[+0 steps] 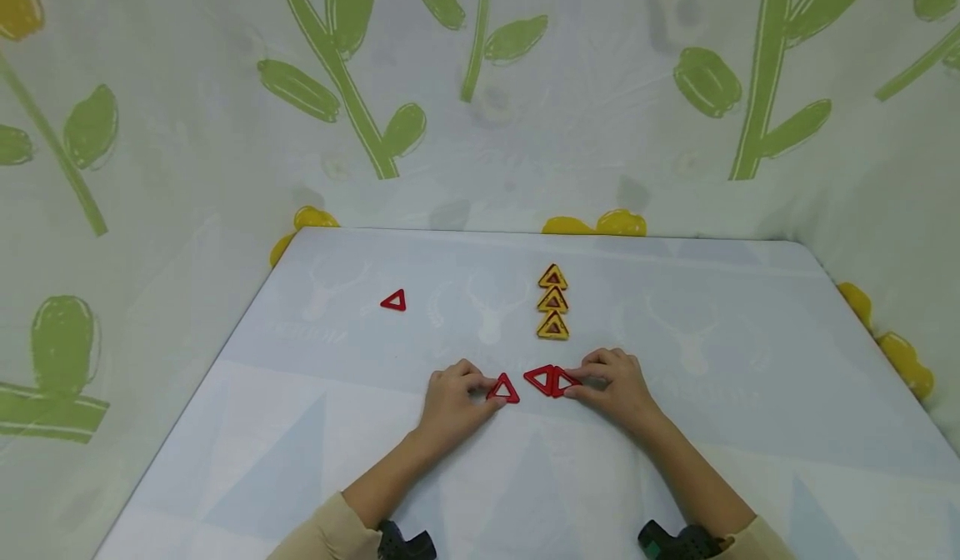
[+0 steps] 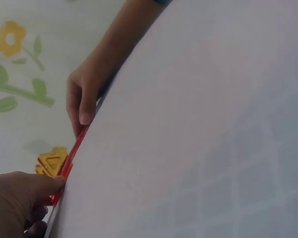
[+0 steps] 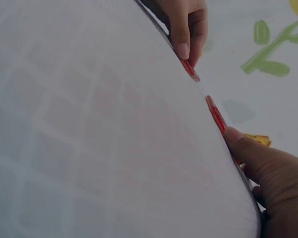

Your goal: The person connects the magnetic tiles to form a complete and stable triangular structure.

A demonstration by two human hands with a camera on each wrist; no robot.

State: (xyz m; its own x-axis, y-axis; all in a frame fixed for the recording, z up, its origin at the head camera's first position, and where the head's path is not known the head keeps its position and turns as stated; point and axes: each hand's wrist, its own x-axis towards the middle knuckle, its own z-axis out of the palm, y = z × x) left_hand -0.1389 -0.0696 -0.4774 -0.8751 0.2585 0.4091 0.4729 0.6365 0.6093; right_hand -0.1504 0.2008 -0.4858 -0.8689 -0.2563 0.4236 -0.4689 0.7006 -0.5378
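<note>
In the head view my left hand (image 1: 456, 397) pinches a small red triangular frame tile (image 1: 512, 388) between thumb and fingers, on the table. My right hand (image 1: 618, 385) pinches another red triangle tile (image 1: 557, 382), whose flat side lies against that of a second red triangle tile (image 1: 538, 386). A short gap parts this pair from the left hand's tile. Seen edge-on in the right wrist view, a red tile (image 3: 216, 114) reaches out from the right thumb. From the left wrist, the left thumb (image 2: 47, 184) presses a red edge.
Behind the hands, three yellow triangle pieces (image 1: 552, 300) with dark reddish centres stand in a column, touching. One lone red triangle tile (image 1: 401, 300) lies at the far left of the white table (image 1: 360, 352). A patterned cloth (image 1: 525, 160) with green plants hangs behind the table.
</note>
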